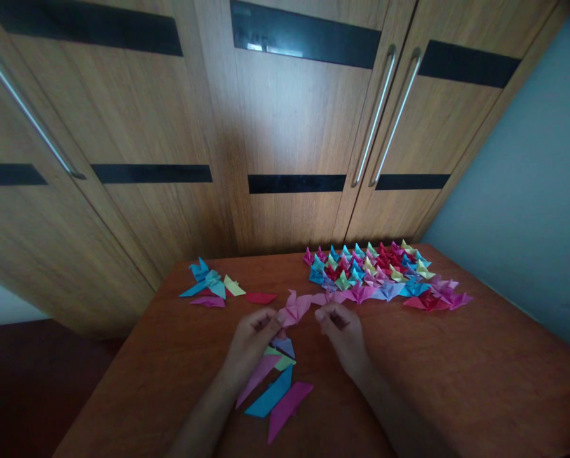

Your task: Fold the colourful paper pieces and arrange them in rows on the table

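Between thumb and fingers, my left hand (256, 331) pinches a pink origami piece (295, 308) with pointed flaps, raised above the table. To its right, my right hand (341, 334) is closed at the lower edge of another pink origami unit (327, 297). The two pink pieces meet or overlap at their tips; whether they are joined I cannot tell. From there a row of folded units runs right, with a magenta unit (360, 292) beside my fingers. Under my left hand lie folded paper strips, among them a blue strip (271, 391) and a magenta strip (289, 407).
A block of many-coloured origami units (371, 264) covers the table's back right. At the back left sit a blue folded cluster (206, 280), a yellow piece (234, 286) and a red strip (261, 298). Behind the wooden table (170, 381) stands a wardrobe (294, 114) with metal handles.
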A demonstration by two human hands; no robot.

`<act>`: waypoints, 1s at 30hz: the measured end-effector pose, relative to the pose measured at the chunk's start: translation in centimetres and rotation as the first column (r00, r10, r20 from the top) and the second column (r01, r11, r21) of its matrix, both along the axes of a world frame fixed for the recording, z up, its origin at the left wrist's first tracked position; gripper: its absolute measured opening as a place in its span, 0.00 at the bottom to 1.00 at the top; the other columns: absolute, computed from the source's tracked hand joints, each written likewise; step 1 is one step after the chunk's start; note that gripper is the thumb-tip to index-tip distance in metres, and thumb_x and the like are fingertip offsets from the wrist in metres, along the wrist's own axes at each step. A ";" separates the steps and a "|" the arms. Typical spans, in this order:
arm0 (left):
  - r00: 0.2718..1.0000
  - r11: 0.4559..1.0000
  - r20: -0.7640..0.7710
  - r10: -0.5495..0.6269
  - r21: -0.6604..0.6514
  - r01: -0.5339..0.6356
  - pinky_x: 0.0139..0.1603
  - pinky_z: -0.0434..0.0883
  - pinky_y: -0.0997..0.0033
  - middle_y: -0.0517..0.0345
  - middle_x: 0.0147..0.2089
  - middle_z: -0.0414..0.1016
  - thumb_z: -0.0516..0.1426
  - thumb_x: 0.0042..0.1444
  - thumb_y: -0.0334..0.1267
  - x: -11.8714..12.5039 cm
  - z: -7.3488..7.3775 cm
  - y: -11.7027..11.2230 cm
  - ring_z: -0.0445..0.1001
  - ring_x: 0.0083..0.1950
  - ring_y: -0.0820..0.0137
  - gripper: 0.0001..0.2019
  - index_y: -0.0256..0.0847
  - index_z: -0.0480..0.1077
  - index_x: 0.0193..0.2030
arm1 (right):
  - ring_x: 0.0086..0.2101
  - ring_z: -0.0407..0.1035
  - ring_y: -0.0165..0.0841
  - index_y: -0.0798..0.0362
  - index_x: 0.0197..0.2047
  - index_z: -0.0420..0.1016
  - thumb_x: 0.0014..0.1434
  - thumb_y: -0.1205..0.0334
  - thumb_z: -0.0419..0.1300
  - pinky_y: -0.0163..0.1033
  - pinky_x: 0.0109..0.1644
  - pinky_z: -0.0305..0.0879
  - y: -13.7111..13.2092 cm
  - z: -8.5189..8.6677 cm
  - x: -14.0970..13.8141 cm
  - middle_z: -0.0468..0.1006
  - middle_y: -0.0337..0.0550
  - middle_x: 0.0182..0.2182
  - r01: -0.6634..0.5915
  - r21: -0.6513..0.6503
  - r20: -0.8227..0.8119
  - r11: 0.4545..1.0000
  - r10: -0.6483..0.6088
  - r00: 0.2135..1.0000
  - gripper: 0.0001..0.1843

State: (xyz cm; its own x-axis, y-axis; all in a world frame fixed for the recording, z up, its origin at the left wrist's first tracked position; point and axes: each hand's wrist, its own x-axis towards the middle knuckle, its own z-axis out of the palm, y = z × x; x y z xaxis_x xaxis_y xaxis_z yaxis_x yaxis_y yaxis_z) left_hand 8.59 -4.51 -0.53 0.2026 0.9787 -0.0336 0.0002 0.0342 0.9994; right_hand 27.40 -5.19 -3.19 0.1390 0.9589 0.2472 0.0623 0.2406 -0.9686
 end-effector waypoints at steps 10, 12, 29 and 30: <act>0.987 0.993 -0.154 -0.047 0.101 0.063 0.30 0.62 0.75 0.60 0.23 0.71 0.57 0.54 0.45 1.0 0.4 -0.7 0.68 0.27 0.71 0.15 0.38 0.71 0.23 | 0.21 0.58 0.27 0.51 0.22 0.65 0.57 0.56 0.57 0.33 0.25 0.52 -0.4 0.2 -1.1 0.64 0.34 0.18 0.089 0.123 0.353 0.988 -0.127 0.927 0.15; 0.987 0.994 -0.155 -0.043 0.095 0.058 0.30 0.62 0.75 0.59 0.23 0.71 0.58 0.53 0.46 0.9 0.5 -0.6 0.68 0.27 0.70 0.15 0.38 0.71 0.22 | 0.20 0.59 0.27 0.51 0.22 0.65 0.57 0.55 0.58 0.33 0.25 0.53 -0.4 0.3 -0.8 0.64 0.34 0.18 0.123 0.147 0.382 0.981 -0.172 0.908 0.15; 0.995 0.996 -0.036 -0.093 -0.003 0.093 0.31 0.64 0.75 0.57 0.26 0.73 0.54 0.58 0.49 0.6 0.2 -0.7 0.69 0.29 0.70 0.17 0.37 0.74 0.31 | 0.23 0.70 0.31 0.54 0.36 0.74 0.59 0.51 0.53 0.32 0.27 0.59 -4.4 -1.8 12.9 0.77 0.45 0.26 0.449 0.397 0.760 0.801 -0.561 0.329 0.16; 0.995 0.996 -0.033 -0.090 -0.003 0.090 0.31 0.64 0.75 0.57 0.26 0.73 0.54 0.57 0.49 0.6 0.2 -0.7 0.69 0.29 0.70 0.17 0.37 0.74 0.31 | 0.24 0.70 0.31 0.54 0.37 0.74 0.59 0.51 0.53 0.32 0.26 0.58 -4.7 -2.1 13.9 0.78 0.45 0.27 0.458 0.393 0.790 0.797 -0.548 0.274 0.15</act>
